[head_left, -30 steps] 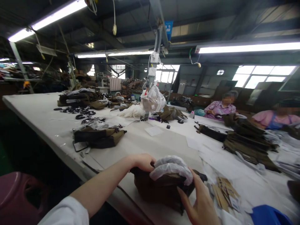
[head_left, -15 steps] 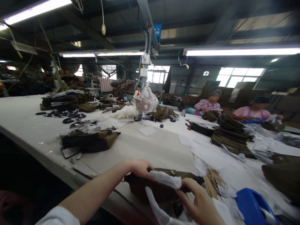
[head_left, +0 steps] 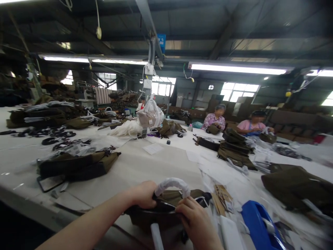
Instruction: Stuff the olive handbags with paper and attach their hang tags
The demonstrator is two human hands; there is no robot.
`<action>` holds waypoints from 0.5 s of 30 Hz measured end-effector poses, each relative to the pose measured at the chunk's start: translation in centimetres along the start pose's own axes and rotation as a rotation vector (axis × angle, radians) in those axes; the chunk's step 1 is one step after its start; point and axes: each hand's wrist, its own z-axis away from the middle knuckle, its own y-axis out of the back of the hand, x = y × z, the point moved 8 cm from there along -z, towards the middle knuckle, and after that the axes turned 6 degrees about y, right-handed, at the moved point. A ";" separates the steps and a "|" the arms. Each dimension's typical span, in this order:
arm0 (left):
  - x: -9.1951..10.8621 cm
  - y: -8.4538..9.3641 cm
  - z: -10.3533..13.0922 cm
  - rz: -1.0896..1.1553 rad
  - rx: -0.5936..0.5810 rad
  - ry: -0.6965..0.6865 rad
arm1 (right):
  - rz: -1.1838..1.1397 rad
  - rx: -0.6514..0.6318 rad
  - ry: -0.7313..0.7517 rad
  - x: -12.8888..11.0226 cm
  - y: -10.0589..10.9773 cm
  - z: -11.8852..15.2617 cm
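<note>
An olive-green bag (head_left: pixel 148 218) with dark trim lies at the table's near edge, its zipped top (head_left: pixel 166 204) partly open. One handle wrapped in white (head_left: pixel 173 182) arches up behind the opening; a second white-wrapped handle (head_left: pixel 156 236) hangs down the front. My left hand (head_left: pixel 145 195) is closed on the bag's left top edge beside the arched handle, fingertips hidden. With fingers pinched together, my right hand (head_left: pixel 191 215) grips the bag's top edge at the right end of the zip opening. A metal zip (head_left: pixel 200 199) shows just beyond it.
A blue tape dispenser (head_left: pixel 256 222) and brown card tags (head_left: pixel 222 199) lie to the right. Another olive bag (head_left: pixel 78 163) is at the left, more bags (head_left: pixel 234 149) at the right. A post with a plastic bag (head_left: pixel 151 113) stands mid-table. Two people work across the table.
The back handle has gone from lying across the bag to standing arched, and the zip opening now shows. My right hand has moved left onto the bag's edge. The view has turned right.
</note>
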 end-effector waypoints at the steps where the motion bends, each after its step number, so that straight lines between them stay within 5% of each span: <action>1: -0.6 0.3 -0.4 0.069 0.068 0.032 | -0.008 -0.011 0.015 -0.1 -0.2 0.1; 5: -5.4 2.6 -1.6 0.416 0.391 0.318 | -0.007 -0.195 -0.035 0.0 -1.4 0.9; 7: -6.6 3.3 -1.9 0.486 0.463 0.379 | -0.029 -0.323 -0.116 0.2 -1.6 1.3; 10: -5.5 3.3 -2.0 0.521 0.476 0.353 | -0.150 -0.460 -0.220 0.2 -1.3 1.0; 15: -0.3 1.0 -1.8 0.479 0.390 0.216 | 0.013 -0.316 -0.232 2.5 -2.1 -2.8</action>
